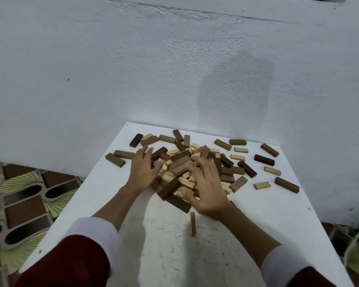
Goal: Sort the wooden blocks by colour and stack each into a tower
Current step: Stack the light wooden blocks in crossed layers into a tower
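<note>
White plastered wall [133, 69] behind a white counter [257, 224]; patterned floor tiles [19, 199] at its left. Heap of wooden blocks [184, 168], dark brown, mid brown and pale mixed, lies on the counter's far half. Loose blocks around the heap: a dark block [286, 184] to its right, a pale block [262, 185] between the two, one thin block [193, 224] just nearer than the heap. Left hand [142, 169] on heap's left side, fingers spread, gripping nothing. Right hand [208, 188] on heap's near right, fingers spread and slightly bent over the blocks; whether any block is pinched, cannot tell.
</note>
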